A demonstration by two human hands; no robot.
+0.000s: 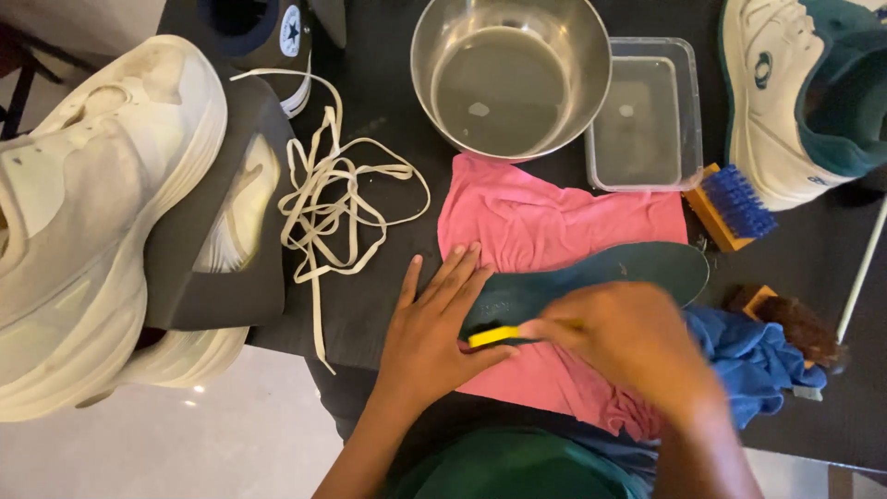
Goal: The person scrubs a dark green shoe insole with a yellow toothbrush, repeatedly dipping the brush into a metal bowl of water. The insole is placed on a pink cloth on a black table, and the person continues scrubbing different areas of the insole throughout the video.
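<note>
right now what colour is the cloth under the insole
Pink: the cloth lies spread under the dark green insole, clearest in the head view.

Dark teal insole [601,277] flat on pink cloth [554,222]; yellow, possibly brush, handle [492,336] against it.

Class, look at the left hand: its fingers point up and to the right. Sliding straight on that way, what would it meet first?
Probably the pink cloth past the left hand; the fingertips nearly touch it, beside the insole.

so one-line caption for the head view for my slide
Left hand steadies a dark green insole on a pink cloth while the right hand works a yellow-handled brush over it.
</note>
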